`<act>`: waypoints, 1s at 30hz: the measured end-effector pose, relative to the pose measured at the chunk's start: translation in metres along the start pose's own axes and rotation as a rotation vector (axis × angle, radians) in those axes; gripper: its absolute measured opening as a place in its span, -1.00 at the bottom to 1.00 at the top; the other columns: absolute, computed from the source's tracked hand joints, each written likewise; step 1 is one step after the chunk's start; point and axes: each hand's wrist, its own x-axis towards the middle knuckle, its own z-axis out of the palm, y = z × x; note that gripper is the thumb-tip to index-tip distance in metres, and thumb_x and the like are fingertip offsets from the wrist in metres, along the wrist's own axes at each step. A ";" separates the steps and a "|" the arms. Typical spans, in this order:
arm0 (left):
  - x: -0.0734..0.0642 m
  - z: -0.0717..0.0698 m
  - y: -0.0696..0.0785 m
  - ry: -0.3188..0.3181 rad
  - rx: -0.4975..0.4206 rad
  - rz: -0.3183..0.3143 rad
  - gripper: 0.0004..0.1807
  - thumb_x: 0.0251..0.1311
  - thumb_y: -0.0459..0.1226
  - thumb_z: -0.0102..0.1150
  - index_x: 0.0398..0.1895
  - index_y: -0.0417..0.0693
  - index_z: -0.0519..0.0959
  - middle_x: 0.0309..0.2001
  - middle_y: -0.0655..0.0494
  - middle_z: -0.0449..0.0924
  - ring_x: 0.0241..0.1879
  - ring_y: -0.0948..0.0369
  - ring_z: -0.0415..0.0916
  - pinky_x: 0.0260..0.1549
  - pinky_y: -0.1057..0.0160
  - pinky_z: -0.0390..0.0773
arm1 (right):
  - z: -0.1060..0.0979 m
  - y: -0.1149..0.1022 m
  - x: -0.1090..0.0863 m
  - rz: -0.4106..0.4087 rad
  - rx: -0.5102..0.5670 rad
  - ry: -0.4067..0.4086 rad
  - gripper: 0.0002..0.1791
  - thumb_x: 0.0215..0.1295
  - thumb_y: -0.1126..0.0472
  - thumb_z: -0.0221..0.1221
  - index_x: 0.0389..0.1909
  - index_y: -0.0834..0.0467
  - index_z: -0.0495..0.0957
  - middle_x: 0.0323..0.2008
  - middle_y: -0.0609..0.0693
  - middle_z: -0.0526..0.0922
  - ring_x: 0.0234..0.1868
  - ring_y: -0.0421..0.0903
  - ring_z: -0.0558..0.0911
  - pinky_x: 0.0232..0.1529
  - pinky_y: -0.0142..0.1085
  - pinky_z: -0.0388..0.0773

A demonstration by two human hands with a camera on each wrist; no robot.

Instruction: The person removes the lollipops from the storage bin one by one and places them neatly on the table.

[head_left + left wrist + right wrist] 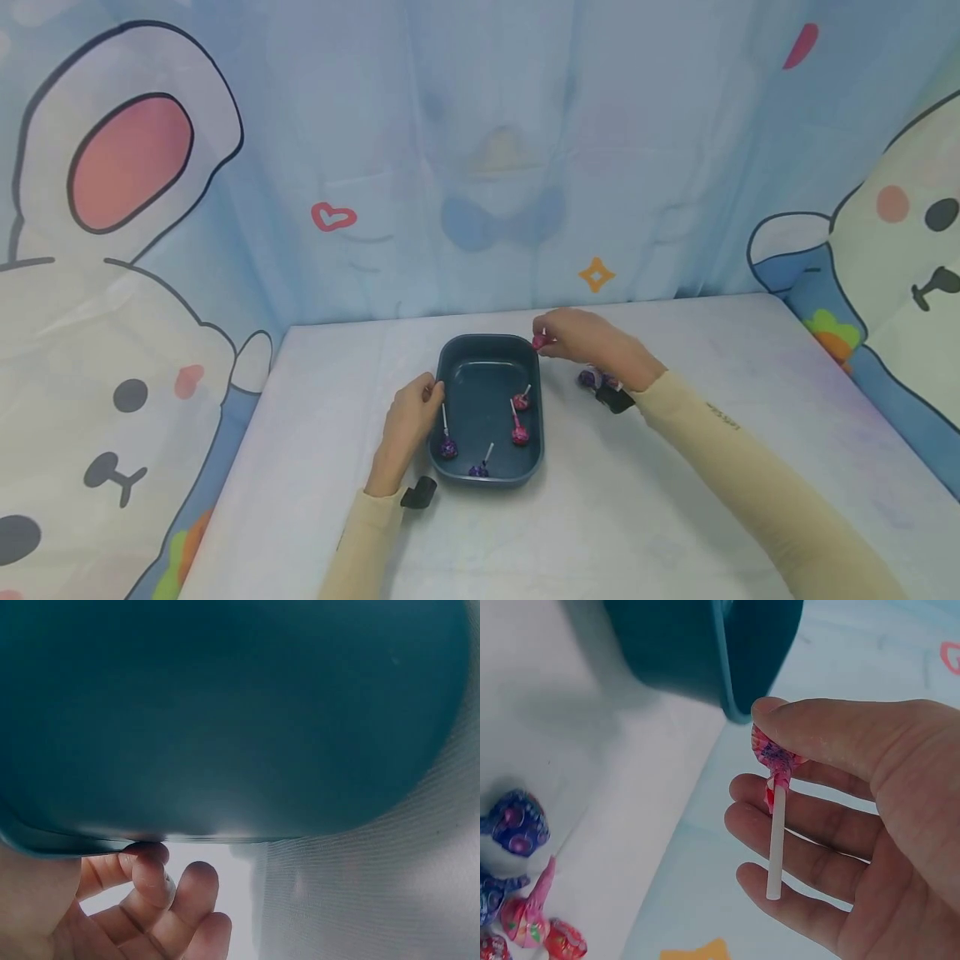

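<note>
A dark teal rectangular tray stands on the table with several lollipops lying in it. Among them are a purple lollipop at the left wall and a pink lollipop at the right. My left hand pinches the tray's left rim between thumb and finger. At the tray's far right corner my right hand pinches a pink-wrapped lollipop by its head, the white stick pointing away from the thumb in the right wrist view. The left wrist view shows mostly the tray's outer wall.
Right of the tray, partly hidden under my right forearm, lies a pile of lollipops, with purple and red ones in the right wrist view. A light blue printed curtain hangs behind the white table.
</note>
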 end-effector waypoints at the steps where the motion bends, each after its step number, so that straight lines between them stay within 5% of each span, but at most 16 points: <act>1: 0.000 0.000 0.000 0.001 0.000 0.001 -0.72 0.29 -0.06 -0.09 -0.52 0.03 0.35 -0.66 0.16 0.32 -0.68 0.25 0.23 -0.71 0.32 0.18 | 0.000 0.003 -0.001 0.006 0.008 0.003 -0.84 0.11 0.15 0.27 -0.31 0.09 0.53 -0.42 -0.11 0.57 -0.38 -0.18 0.51 -0.29 -0.24 0.47; 9: 0.000 0.001 -0.001 0.010 -0.002 -0.001 -0.72 0.30 -0.07 -0.09 -0.53 0.03 0.35 -0.66 0.15 0.31 -0.68 0.25 0.22 -0.70 0.32 0.18 | 0.005 0.024 -0.003 0.079 0.050 -0.003 -0.81 0.11 0.14 0.26 -0.29 0.12 0.54 -0.43 -0.08 0.56 -0.42 -0.16 0.47 -0.31 -0.25 0.47; 19: 0.001 0.003 -0.003 0.010 -0.003 -0.008 -0.71 0.29 -0.05 -0.09 -0.53 0.03 0.34 -0.66 0.15 0.30 -0.67 0.25 0.22 -0.70 0.32 0.18 | 0.033 0.055 0.000 0.223 0.105 -0.103 -0.85 0.15 0.19 0.21 -0.29 0.14 0.54 -0.45 -0.04 0.53 -0.46 -0.13 0.45 -0.36 -0.26 0.39; 30: 0.001 0.003 -0.002 0.007 -0.007 -0.006 -0.71 0.29 -0.05 -0.09 -0.53 0.03 0.34 -0.65 0.14 0.31 -0.66 0.25 0.23 -0.69 0.32 0.19 | 0.045 0.065 0.003 0.255 0.090 -0.111 -0.87 0.13 0.19 0.20 -0.34 0.16 0.52 -0.47 -0.02 0.48 -0.46 -0.11 0.43 -0.38 -0.27 0.35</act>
